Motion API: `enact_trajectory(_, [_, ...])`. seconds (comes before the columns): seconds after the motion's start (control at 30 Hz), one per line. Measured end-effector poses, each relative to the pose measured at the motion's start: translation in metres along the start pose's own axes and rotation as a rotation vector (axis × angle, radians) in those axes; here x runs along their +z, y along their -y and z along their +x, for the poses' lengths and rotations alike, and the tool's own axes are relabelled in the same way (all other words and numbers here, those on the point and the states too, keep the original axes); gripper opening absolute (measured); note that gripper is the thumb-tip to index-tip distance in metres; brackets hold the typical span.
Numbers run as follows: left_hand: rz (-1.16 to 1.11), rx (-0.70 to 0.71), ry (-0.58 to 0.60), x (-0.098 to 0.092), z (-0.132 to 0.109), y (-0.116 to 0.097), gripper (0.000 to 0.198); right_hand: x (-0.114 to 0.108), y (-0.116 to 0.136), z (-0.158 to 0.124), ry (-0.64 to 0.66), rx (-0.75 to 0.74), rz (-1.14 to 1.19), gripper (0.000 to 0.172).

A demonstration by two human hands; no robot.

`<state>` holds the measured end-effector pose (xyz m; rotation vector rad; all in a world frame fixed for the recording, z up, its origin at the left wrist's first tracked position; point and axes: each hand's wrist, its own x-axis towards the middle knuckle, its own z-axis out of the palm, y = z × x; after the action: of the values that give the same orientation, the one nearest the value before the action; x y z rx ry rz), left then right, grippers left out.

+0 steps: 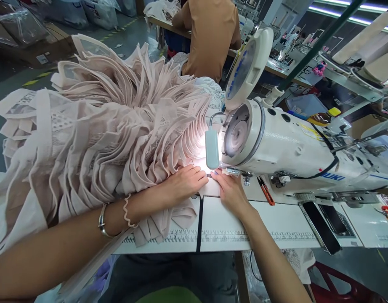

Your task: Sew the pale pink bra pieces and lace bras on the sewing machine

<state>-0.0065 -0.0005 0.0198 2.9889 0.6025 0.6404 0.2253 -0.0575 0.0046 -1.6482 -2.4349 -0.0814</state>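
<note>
My left hand (191, 180) is closed at the sewing spot, its bent fingertips on the edge of a pale pink fabric piece. A large gathered pile of pale pink fabric pieces (96, 139), partly mesh, lies beyond and along my left arm. My right hand (231, 188) is close beside it, thumb and fingers together at the same edge under the machine head. The white sewing machine (276, 139) stands over my right hand. Its needle area is hidden behind a small grey-green lamp (212, 148) and glare, so the fabric between my fingertips shows little.
Orange-handled thread snips (266, 191) lie right of my right hand. A phone (318, 225) rests near the table's front edge, which carries a printed ruler (225, 237). A round tilted-up lens lamp (250, 69) rises above the machine. A person in brown (212, 38) sits beyond.
</note>
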Motion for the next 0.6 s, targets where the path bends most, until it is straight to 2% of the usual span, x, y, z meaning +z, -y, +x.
enact_trajectory(0.33, [0.043, -0.023, 0.0, -0.003, 0.001, -0.001, 0.024, -0.003, -0.002, 0.001, 0.103, 0.018, -0.016, 0.062])
enact_trajectory(0.47, [0.088, -0.014, 0.039, -0.004, 0.0, -0.004, 0.027, -0.004, 0.0, 0.001, 0.121, 0.042, -0.001, 0.059])
enact_trajectory(0.53, [0.127, -0.06, 0.098, -0.004, -0.001, -0.007, 0.026, -0.002, 0.001, 0.002, 0.088, 0.071, -0.016, 0.057])
enact_trajectory(0.6, [0.174, -0.191, 0.158, -0.005, -0.002, -0.011, 0.022, 0.0, 0.002, 0.005, 0.052, 0.135, -0.048, 0.054])
